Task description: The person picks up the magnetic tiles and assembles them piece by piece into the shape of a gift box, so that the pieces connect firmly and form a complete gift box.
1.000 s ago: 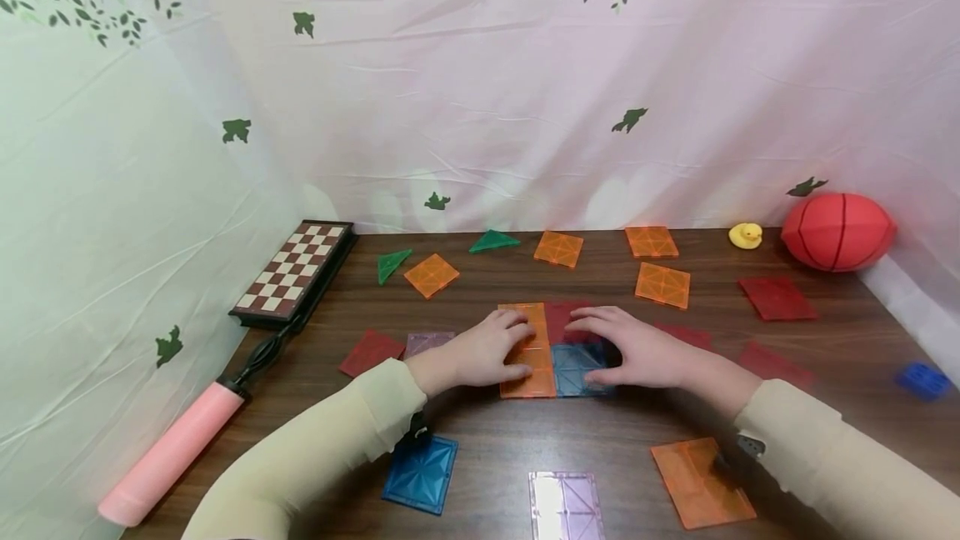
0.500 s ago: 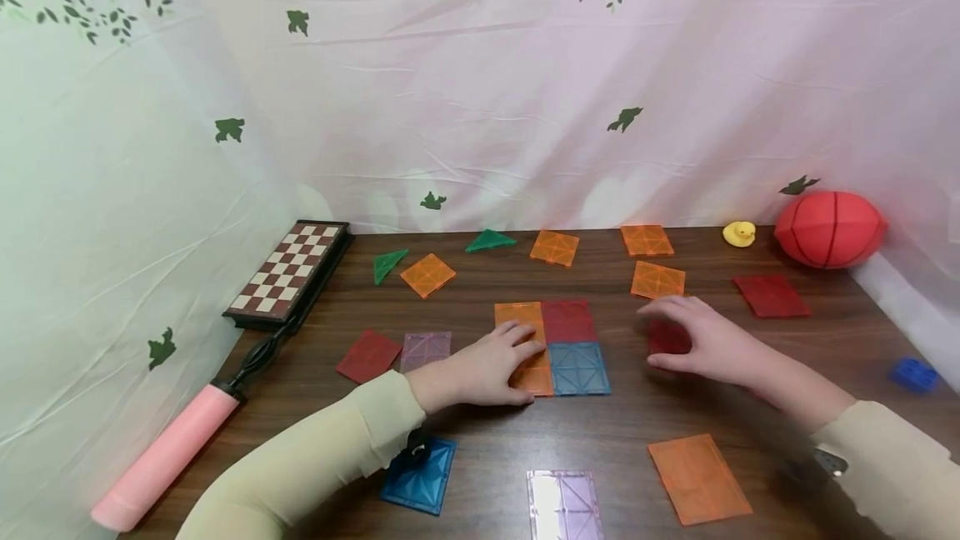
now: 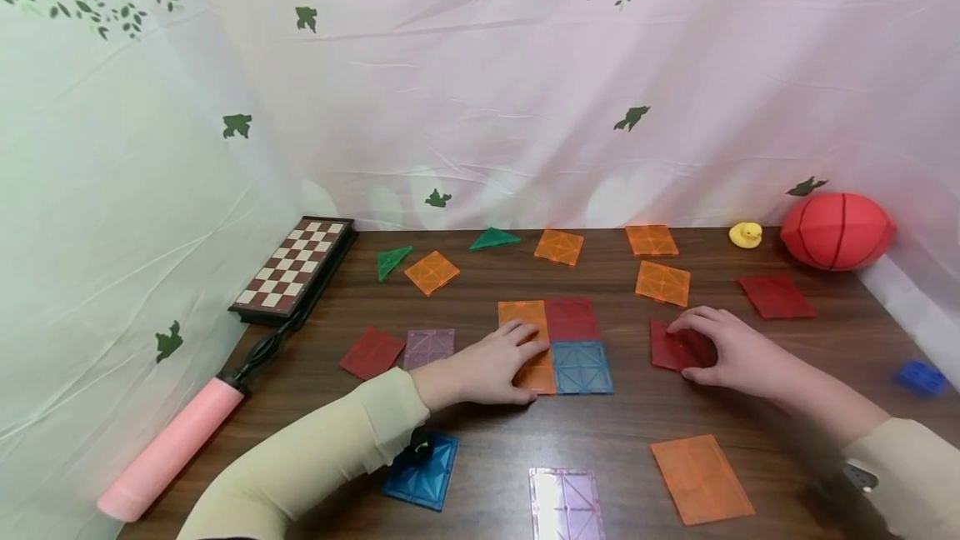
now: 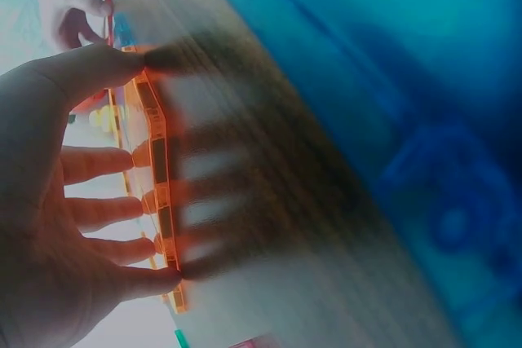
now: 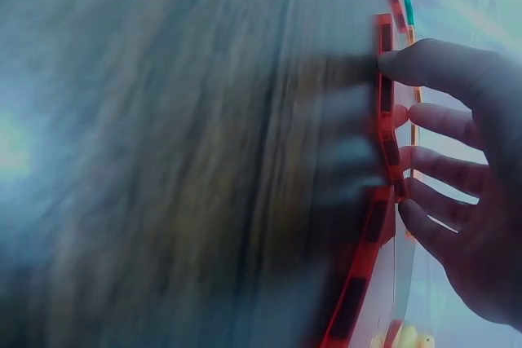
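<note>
In the head view my left hand [image 3: 487,365] rests its spread fingers on an orange magnetic tile [image 3: 542,375]. In the left wrist view the thumb and little finger touch the orange tile's near edge. Against that tile lie a red square tile [image 3: 572,321] and a blue square tile [image 3: 582,368], forming one flat block. Further right, my right hand [image 3: 738,352] touches a loose red tile [image 3: 663,347] with spread, slightly bent fingers and thumb. Seen from the right wrist, the fingertips lie along the loose red tile [image 5: 386,103], another red tile [image 5: 359,275] beside it.
Orange squares [image 3: 558,247] and green triangles [image 3: 495,238] line the back. Nearer lie a blue tile [image 3: 422,473], a purple tile [image 3: 566,502] and an orange rectangle [image 3: 702,479]. A chessboard [image 3: 294,267], pink pump [image 3: 171,452], duck [image 3: 746,235], red ball [image 3: 837,232] and blue brick [image 3: 921,379] sit around.
My right hand has left the blue tile in the block and moved right, its fingers now touching the loose red tile. My left hand has stayed on the orange tile.
</note>
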Available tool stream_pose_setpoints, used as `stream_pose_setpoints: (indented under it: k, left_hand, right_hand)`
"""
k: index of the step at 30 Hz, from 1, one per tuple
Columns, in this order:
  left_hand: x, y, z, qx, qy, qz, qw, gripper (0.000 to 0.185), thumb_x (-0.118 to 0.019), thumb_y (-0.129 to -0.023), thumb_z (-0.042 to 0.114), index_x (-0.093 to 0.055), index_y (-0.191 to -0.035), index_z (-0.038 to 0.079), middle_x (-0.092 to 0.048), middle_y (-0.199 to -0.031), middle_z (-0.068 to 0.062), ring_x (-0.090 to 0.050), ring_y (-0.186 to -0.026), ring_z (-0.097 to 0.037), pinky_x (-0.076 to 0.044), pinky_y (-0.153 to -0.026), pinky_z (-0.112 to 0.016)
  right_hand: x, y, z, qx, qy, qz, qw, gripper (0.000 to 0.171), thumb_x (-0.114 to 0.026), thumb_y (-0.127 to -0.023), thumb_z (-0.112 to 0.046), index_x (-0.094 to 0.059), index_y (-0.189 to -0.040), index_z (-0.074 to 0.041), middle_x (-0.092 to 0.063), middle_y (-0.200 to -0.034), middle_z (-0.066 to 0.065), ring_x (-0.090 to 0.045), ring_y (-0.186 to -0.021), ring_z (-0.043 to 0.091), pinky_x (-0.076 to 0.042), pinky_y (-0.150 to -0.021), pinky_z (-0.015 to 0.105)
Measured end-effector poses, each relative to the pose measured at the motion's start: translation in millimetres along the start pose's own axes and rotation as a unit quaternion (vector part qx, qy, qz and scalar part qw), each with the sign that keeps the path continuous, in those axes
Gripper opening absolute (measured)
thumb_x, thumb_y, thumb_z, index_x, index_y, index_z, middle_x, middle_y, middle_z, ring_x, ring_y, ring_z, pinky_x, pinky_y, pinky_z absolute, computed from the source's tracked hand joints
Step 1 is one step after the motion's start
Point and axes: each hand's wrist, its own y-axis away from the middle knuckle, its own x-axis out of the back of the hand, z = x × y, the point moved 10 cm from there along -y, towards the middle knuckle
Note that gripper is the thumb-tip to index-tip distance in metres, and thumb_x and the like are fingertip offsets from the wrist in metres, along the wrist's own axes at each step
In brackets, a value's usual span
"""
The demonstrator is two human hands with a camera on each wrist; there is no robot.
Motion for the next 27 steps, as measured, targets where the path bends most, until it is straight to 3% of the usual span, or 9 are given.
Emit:
stream_pose_setpoints:
  k: [9, 27]
  left_hand:
    - [0.2, -0.4, 2.3, -0.008, -0.004, 0.005, 1.0, 0.073, -0.07, -0.093, 0.043, -0.046, -0.153, 0.008, -0.035, -0.16, -0.018, -0.031, -0.147, -0.039, -0.024, -0.12, -0.04]
    - [0.8, 0.2, 2.2, -0.014, -0.009, 0.012, 0.9998, 0.073, -0.069, -0.094, 0.043, -0.047, -0.152, 0.007, -0.037, -0.159, -0.019, -0.032, -0.147, -0.038, -0.022, -0.121, -0.04]
  right_hand:
    - [-5.7, -27.3, -16.8, 0.024, 0.001, -0.005, 1.0, 0.051, -0.09, -0.076, -0.024, -0.067, -0.12, -0.015, -0.063, -0.122, 0.01, -0.056, -0.109, 0.033, -0.051, -0.09, 0.058]
    - [-16.0, -71.4, -31.3, 0.052, -0.01, -0.025, 0.998, 0.049, -0.086, -0.08, -0.018, -0.066, -0.124, -0.009, -0.062, -0.126, 0.012, -0.056, -0.115, 0.035, -0.047, -0.098, 0.059]
